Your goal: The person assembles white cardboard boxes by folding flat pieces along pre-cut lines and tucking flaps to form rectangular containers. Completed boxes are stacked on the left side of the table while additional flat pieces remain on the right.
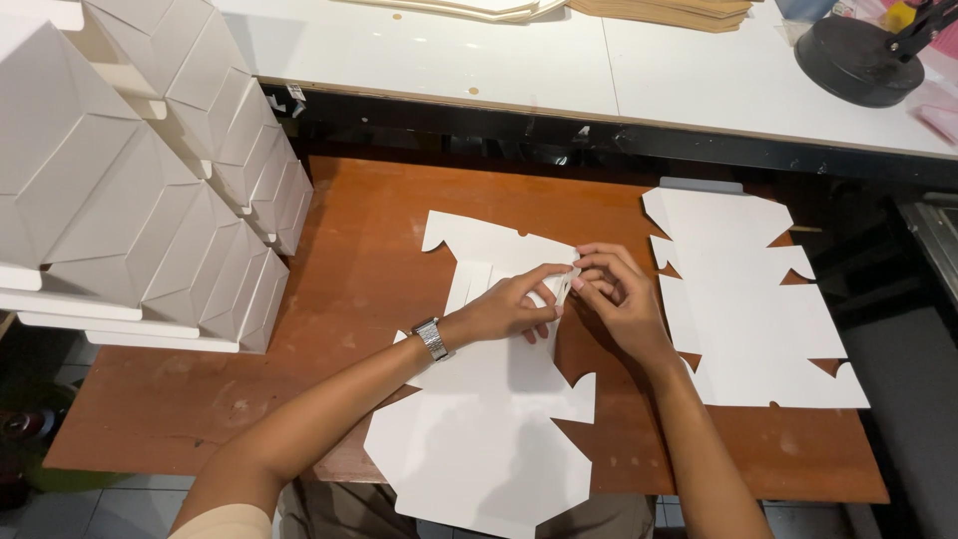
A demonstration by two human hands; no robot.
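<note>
A flat white die-cut cardboard box blank lies on the brown wooden board, running from the middle of the board past its near edge. My left hand, with a metal wristwatch on the wrist, rests on the blank and pinches a small side flap at its right edge. My right hand meets it from the right, fingertips closed on the same flap, which is bent up off the board. The upper part of the blank lies flat.
A stack of flat white blanks lies on the right of the board. Folded white boxes are piled high at the left. Behind is a white table with brown cardboard sheets and a black round lamp base.
</note>
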